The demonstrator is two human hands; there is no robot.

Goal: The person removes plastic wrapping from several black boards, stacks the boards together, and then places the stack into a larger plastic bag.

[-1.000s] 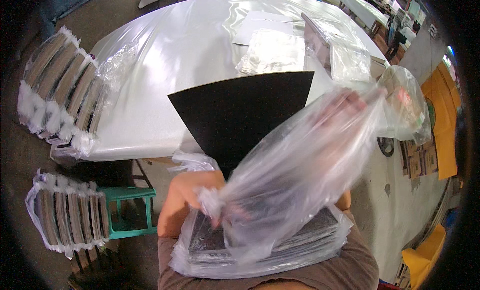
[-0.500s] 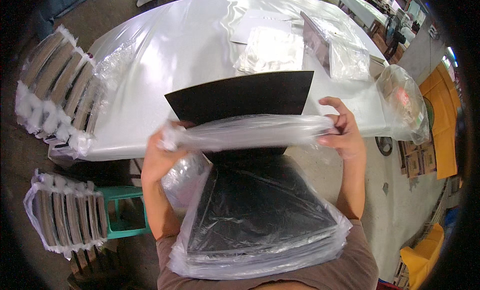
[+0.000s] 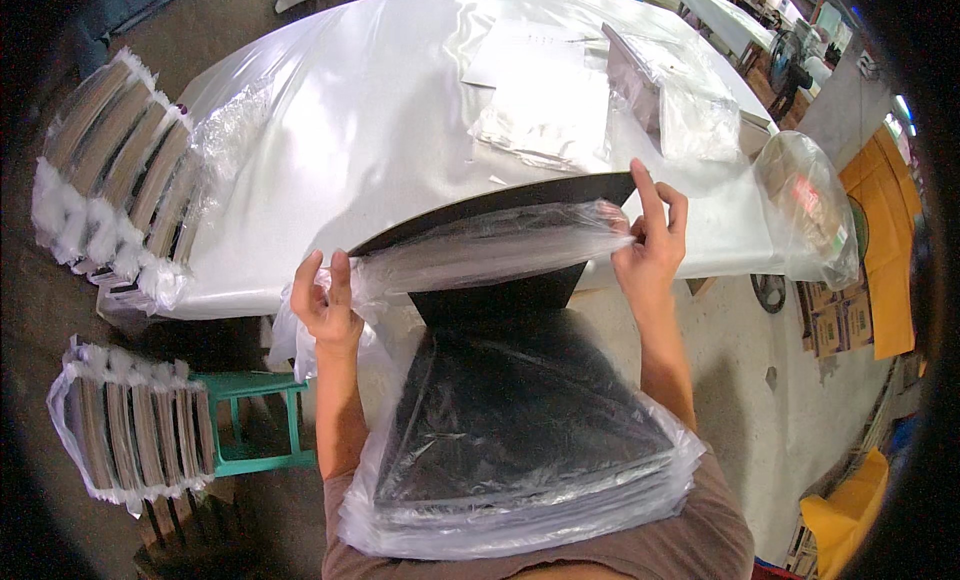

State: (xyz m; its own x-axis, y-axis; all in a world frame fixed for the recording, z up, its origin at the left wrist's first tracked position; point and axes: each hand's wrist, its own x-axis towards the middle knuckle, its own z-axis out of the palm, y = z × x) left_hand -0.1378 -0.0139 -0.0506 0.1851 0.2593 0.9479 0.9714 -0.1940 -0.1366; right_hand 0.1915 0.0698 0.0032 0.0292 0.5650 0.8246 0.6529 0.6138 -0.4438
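A thin black board [image 3: 497,292] stands tilted in front of me, its far edge against the white-covered table. Across it runs a bunched clear plastic bag [image 3: 490,240], which lets a strip of the board show above. My left hand [image 3: 330,305] grips the bag's left end, with loose plastic hanging below it. At the other end my right hand [image 3: 652,238] pinches the plastic, two fingers raised beside the board's upper right corner. On my lap lies a stack of black boards [image 3: 525,410] in clear plastic bags.
Bagged boards stand in a row [image 3: 120,170] at the table's left end, with another row [image 3: 140,425] by a green stool [image 3: 255,380]. White sheets [image 3: 545,105] and clear-wrapped items [image 3: 690,110] lie on the table [image 3: 340,110]. A filled plastic bag [image 3: 808,210] hangs at the right.
The bag has moved up the board, and less board shows above it. My right hand has risen to the board's corner; my left hand has turned fingers-up. The board's left side sits lower.
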